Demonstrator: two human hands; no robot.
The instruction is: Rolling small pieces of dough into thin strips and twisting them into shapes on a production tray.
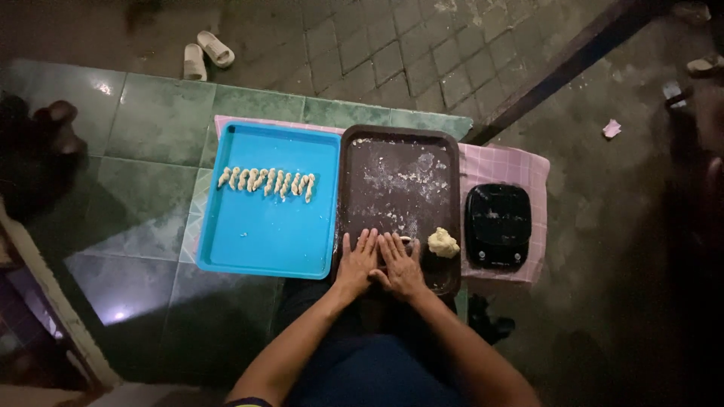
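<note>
My left hand (357, 260) and my right hand (400, 264) lie flat side by side, fingers stretched out, on the near part of a dark brown tray (398, 151) dusted with flour. A small bit of pale dough shows just past my right fingertips; what lies under the palms is hidden. A lump of pale dough (443, 243) sits on the same tray, right of my right hand. On the blue tray (268, 234) to the left, several twisted dough pieces (266, 182) lie in a row.
A black kitchen scale (497, 224) rests on a pink checked cloth (513, 162) right of the brown tray. Green floor tiles surround the trays. A pair of white slippers (207, 54) lies on grey paving beyond. A dark beam runs diagonally at upper right.
</note>
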